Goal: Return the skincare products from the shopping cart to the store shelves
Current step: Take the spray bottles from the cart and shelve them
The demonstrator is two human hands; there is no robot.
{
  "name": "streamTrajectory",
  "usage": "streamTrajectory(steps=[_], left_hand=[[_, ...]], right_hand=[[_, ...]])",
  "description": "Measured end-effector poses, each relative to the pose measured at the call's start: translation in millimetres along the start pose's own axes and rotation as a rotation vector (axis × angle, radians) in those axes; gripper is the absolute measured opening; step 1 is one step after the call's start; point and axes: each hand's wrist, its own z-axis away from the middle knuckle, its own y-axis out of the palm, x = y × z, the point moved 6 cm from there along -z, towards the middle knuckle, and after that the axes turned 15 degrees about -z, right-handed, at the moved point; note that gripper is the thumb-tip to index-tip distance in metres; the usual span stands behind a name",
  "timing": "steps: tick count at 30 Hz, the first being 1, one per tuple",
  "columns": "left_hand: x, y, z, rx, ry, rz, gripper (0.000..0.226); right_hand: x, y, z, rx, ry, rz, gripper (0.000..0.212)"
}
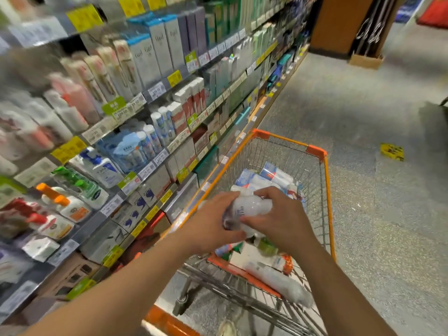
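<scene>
Store shelves [155, 90] run along the left side of the aisle, from near to far, full of boxed and bottled skincare with yellow and green price tags. On the right is a grey speckled floor [363, 117], where one yellow sticker [392, 152] lies. Between them stands one shopping cart [324, 166] of wire with an orange rim.

We hold one white bottle [249, 209] just above the cart basket, with both hands. Our left hand [213, 224] grips its near, darker end, fingers curled around it. Our right hand [283, 214] grasps it from the right side, fingers wrapped over the body. The bottle lies almost flat, tilted a little.

We judge that the step in hand is lifting this product out of the cart, before it goes to a shelf. The next move calls for turning to the left, finding the row of matching products, and setting the bottle upright there with its label to the front. Which shelf row matches, we cannot tell, because the left side is blurred.

In the far part of the basket we count about three white tubes with blue and red print [266, 178]. In the near part lie one long whitish bottle [278, 282] and some green and white packs [254, 253]; their exact number we cannot tell, since our hands cover part of them.
</scene>
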Motion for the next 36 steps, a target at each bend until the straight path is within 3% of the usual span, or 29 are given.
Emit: streamTrajectory(steps=[5,15,30,33,36], left_hand=[[-3,-55,24,-0.056,0.088,-0.018,0.071],[70,-132,144,-0.322,-0.067,0.211,0.068],[163,-240,376,-0.768,-0.285,0.193,0.062],[175,-255,420,-0.856,-0.352,0.196,0.062],[185,-273,468,-0.971,-0.405,0.206,0.063]], right_hand=[[69,7,8,-0.018,-0.149,-0.092,0.052],[194,109,34,0.249,-0.427,-0.203,0.057],[341,318,105,0.675,-0.470,-0.402,0.070],[359,352,124,0.718,-0.470,-0.457,0.057],[377,385,148,0.785,-0.459,-0.504,0.024]])
